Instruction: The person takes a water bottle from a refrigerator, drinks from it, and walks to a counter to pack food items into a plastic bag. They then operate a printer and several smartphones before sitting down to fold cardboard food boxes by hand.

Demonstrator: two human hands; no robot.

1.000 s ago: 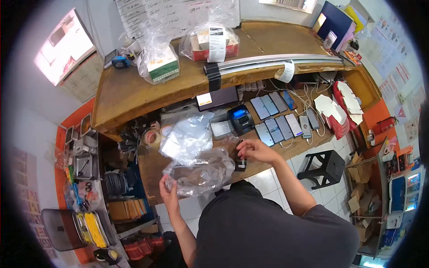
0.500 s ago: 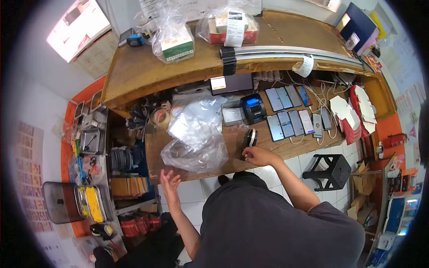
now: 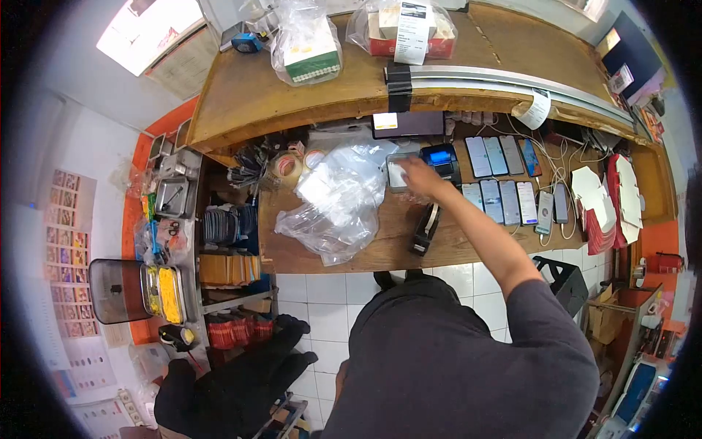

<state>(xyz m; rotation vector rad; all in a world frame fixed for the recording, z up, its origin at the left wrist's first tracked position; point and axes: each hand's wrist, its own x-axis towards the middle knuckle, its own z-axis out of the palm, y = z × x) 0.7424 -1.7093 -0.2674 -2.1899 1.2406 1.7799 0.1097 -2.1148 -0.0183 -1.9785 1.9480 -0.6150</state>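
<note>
My right hand (image 3: pixel 418 178) reaches across the wooden desk to a small clear tray (image 3: pixel 397 183) with white paper slips in it. Its fingers are spread over the tray's right side, next to a black label printer (image 3: pixel 441 162) with a lit blue panel. Under my right forearm, near the desk's front edge, stands a black tape dispenser (image 3: pixel 425 230). Crumpled clear plastic bags (image 3: pixel 340 197) lie to the left of the tray. My left hand is out of sight; only a sliver of skin shows beside my dark shirt.
Several phones (image 3: pixel 491 200) with charging cables lie in rows at right, beside red and white folded boxes (image 3: pixel 596 197). Above hangs a wooden shelf (image 3: pixel 292 102) with bagged boxes. A black stool (image 3: pixel 563 282) stands at right; another person's dark-clothed legs (image 3: pixel 241 384) are at lower left.
My right hand has gone from beside the tape dispenser up to the clear tray. My left hand has dropped out of view. The dispenser sits turned and nearer the desk's edge; the view has shifted.
</note>
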